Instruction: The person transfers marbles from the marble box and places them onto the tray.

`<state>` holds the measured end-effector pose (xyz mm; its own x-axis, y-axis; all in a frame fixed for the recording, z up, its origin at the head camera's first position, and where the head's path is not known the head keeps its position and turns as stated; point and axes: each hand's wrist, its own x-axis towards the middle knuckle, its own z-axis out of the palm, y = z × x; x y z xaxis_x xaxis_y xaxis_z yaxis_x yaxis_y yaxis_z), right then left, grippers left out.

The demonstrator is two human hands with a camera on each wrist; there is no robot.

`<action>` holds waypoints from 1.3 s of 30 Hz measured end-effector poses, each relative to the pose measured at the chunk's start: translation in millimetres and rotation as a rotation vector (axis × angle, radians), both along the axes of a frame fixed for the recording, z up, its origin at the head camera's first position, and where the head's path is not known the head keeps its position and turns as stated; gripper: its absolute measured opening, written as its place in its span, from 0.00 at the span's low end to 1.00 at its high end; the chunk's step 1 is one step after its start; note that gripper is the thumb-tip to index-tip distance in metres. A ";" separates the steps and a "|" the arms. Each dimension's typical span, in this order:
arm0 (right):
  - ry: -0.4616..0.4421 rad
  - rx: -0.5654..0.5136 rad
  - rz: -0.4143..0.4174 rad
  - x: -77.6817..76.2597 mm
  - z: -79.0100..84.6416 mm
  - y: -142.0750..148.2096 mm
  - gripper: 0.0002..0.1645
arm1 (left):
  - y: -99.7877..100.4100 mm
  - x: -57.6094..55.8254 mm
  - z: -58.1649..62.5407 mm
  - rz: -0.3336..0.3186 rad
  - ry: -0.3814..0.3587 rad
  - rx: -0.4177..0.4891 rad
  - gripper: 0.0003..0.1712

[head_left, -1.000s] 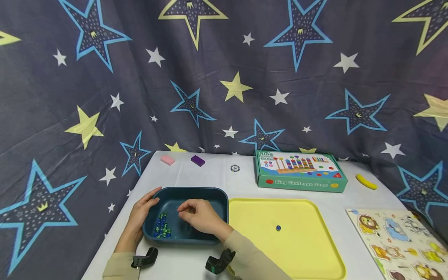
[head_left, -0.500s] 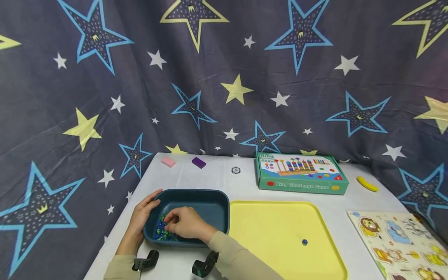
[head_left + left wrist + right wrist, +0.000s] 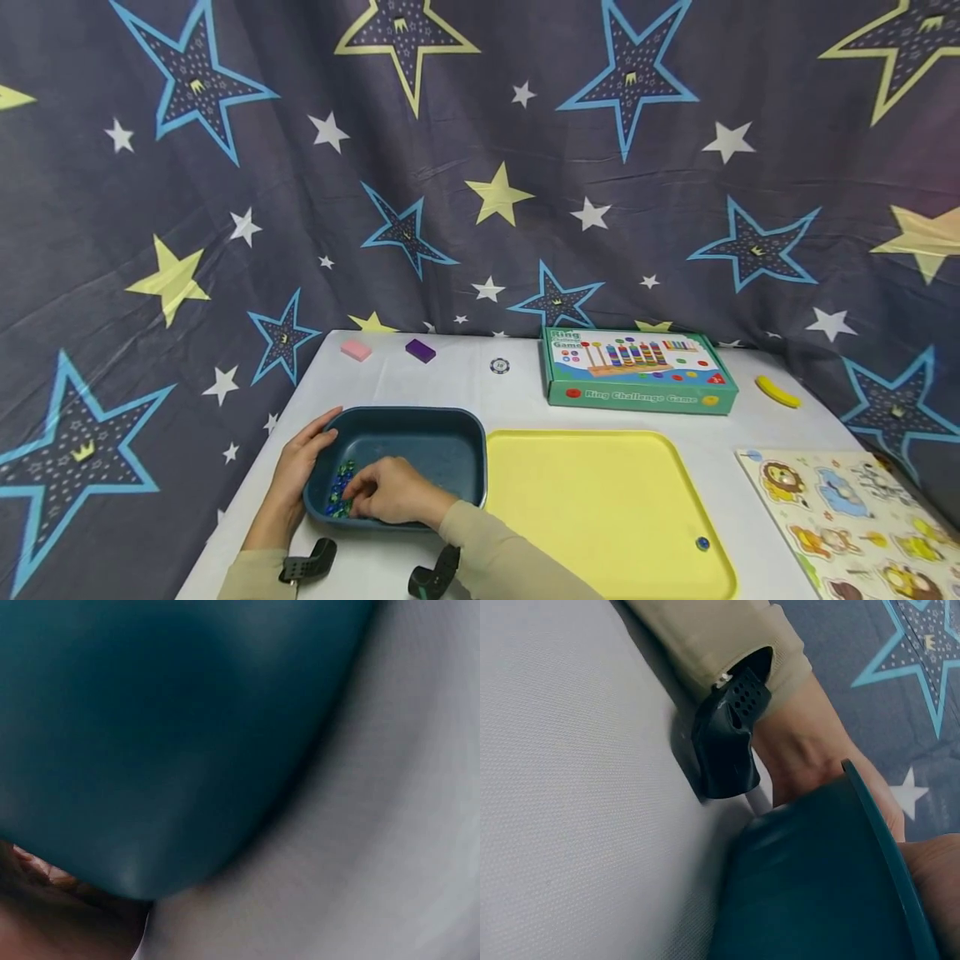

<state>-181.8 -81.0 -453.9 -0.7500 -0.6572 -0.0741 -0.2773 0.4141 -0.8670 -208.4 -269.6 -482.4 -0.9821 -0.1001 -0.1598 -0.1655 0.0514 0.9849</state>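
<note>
"Labels?"

"Ring Challenge Game, on the green box [image 3: 637, 398] at the back of the white table [image 3: 457, 385]. The round chip [image 3: 499, 366] has a number, too small to be sure."

"Hands?"

"My left hand [image 3: 295, 461] grips the blue bin [image 3: 442, 446], thumb over its left rim. My right hand [image 3: 399, 492] is inside, fingers curled close together, pointing down by the marbles [image 3: 339, 489]. Pinching one? Can't tell, tips hidden."

"Marbles where?"

"Blue and green, bunched at the bin's left end. One blue marble [image 3: 702, 543] lies on the yellow tray [image 3: 585, 500], near its right rim."

"Edges, room?"

"Bin's right wall is just beside the tray's left edge; open tray surface runs from there to that marble."

"Hard to see?"

"Left wrist view's mostly blurred bin wall. Right wrist: wall hides my fingers. Animal board [image 3: 810, 472] is cut off bottom right."
</note>
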 end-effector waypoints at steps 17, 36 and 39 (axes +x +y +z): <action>0.047 0.083 0.068 -0.2 -3.7 -0.3 0.07 | -1.1 0.6 -0.5 -0.001 -0.009 0.027 0.25; 0.067 -0.015 0.021 -1.6 2.4 6.2 0.03 | -3.2 0.5 -0.2 -0.010 0.012 -0.016 0.26; 0.122 -0.046 -0.020 -1.7 4.8 12.5 0.06 | -2.4 1.0 0.0 -0.012 0.018 -0.039 0.26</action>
<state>-183.4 -68.5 -449.1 -0.7647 -0.6425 0.0485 -0.3738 0.3811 -0.8456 -207.4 -272.0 -482.4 -0.9859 -0.0942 -0.1381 -0.1467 0.0919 0.9849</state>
